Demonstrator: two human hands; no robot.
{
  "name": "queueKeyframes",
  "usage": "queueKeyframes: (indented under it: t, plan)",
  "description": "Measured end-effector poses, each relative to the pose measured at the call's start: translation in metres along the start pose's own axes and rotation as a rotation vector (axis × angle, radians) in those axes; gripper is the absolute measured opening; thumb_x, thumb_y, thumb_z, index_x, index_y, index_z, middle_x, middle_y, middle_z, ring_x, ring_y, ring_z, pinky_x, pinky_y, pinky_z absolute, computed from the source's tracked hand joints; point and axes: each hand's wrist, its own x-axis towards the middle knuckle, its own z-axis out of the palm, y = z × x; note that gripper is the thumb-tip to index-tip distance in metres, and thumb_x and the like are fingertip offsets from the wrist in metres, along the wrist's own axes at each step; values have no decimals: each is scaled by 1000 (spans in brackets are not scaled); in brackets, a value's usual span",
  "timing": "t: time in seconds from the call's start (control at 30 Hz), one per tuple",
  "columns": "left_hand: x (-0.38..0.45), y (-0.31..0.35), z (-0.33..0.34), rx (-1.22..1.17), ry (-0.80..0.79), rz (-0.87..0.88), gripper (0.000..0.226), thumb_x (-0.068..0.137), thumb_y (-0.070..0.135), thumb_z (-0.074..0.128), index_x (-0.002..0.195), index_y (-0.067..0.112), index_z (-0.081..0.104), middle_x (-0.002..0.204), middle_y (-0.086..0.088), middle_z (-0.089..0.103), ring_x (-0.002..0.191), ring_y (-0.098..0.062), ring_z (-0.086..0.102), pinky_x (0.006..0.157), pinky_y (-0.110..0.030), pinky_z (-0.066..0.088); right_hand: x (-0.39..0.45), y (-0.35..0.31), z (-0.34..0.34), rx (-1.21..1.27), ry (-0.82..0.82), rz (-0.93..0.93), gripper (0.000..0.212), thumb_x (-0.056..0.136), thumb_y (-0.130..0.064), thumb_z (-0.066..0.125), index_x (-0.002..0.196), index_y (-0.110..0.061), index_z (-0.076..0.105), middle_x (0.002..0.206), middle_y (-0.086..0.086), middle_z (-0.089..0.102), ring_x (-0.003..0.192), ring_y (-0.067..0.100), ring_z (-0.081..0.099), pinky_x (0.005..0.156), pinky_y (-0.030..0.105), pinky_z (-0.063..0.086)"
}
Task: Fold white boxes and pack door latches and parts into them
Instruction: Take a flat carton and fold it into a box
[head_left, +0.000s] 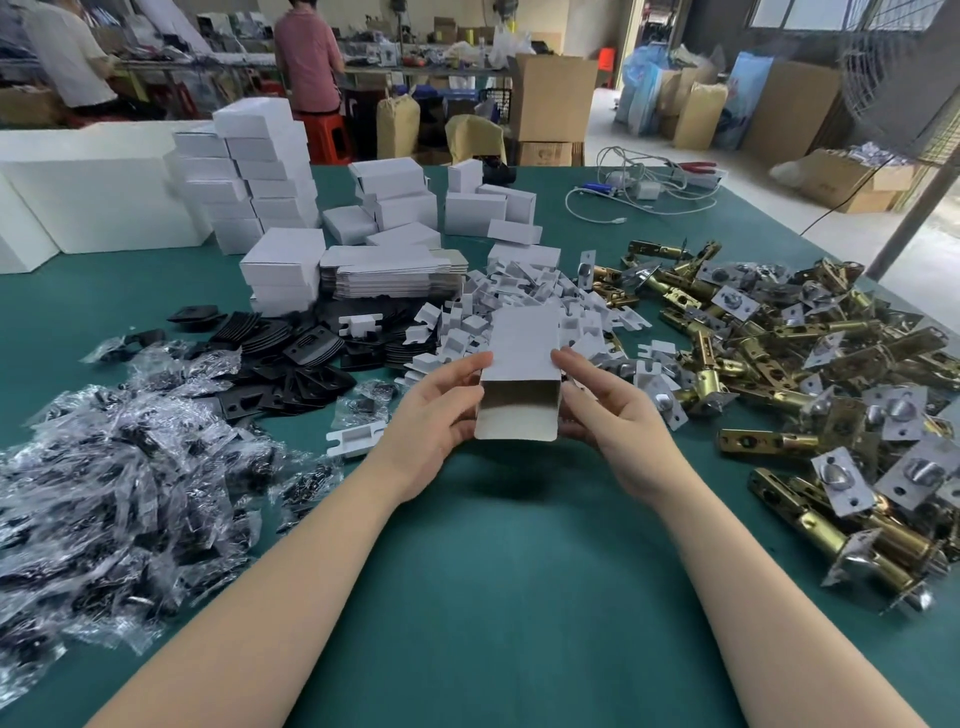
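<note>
A small white box (522, 348) hangs above the green table (519, 571), its open end facing me with one flap hanging down. My left hand (441, 415) grips its left side, thumb on top. My right hand (608, 410) grips its right side the same way. Brass door latches (810, 364) with silver faceplates lie heaped to the right. Flat unfolded box blanks (389, 273) are stacked behind the box. White card inserts (519, 301) are piled just beyond my hands.
Clear bags of dark screws (119, 467) cover the left of the table, with black plates (291, 358) beside them. Folded white boxes (260, 176) are stacked at the back left. White cables (639, 192) lie at the far right. Two people stand at benches behind.
</note>
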Motion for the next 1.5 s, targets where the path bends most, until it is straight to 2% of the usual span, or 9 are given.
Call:
queueKeyframes:
  t: [0.17,0.37,0.53,0.63,0.9,1.03,1.2,1.3,1.5]
  plan:
    - [-2,6,-11,-160,-191,-52,48,73,14,84,118,23,71,118,-6,58,90,-15,60,71,-23,57,-4,-8,-13,36,-109,65,32,77,-33,70,108,-39,71,105,-14,53,83,-3,63,73,16,52]
    - [-5,0,-1,81,-7,64,34,67,5,85,91,26,73,76,0,57,68,-15,66,58,-24,55,-4,-1,-3,-174,75,-63,26,79,-19,79,99,-35,73,127,-17,61,81,6,72,65,18,55]
    - [-3,-12,8,479,154,260,26,77,8,81,80,26,63,58,11,49,52,-6,44,53,-17,43,-6,10,11,-463,285,-287,31,85,-15,74,90,-44,65,96,-38,65,72,1,65,71,16,52]
    - [-1,-15,7,458,207,302,24,78,9,80,79,26,62,55,16,44,52,-3,37,52,-14,34,-4,12,15,-419,312,-325,25,85,-20,76,88,-40,61,94,-29,67,69,0,64,65,19,53]
    - [4,-13,0,339,264,290,23,79,9,79,86,26,65,56,18,48,56,-3,43,56,-13,38,-6,14,2,-699,26,-397,45,79,4,71,93,-39,67,135,4,59,131,-4,46,100,21,46]
    - [2,-12,1,315,189,265,26,80,7,77,83,32,71,61,17,56,56,0,51,56,-12,44,-5,15,-1,-738,61,-431,30,80,-4,77,97,-28,75,133,-8,52,126,-5,44,105,11,34]
    - [1,-11,0,247,83,194,34,84,3,73,84,37,74,67,13,58,62,-5,56,60,-19,51,-5,16,-6,-783,57,-435,19,81,-7,77,97,-17,75,130,-5,51,120,7,51,101,25,40]
    - [-3,-7,4,193,29,149,18,76,21,80,87,33,74,75,9,65,69,-11,65,65,-21,54,-3,14,-6,-734,98,-481,10,84,-12,74,92,-17,74,122,-4,56,121,3,48,96,11,39]
    - [-7,-1,6,195,-62,172,76,41,61,92,100,22,66,80,11,66,83,-21,66,84,-40,57,0,18,5,-498,121,-368,35,90,-27,66,107,-51,48,122,-5,55,93,12,66,70,20,47]
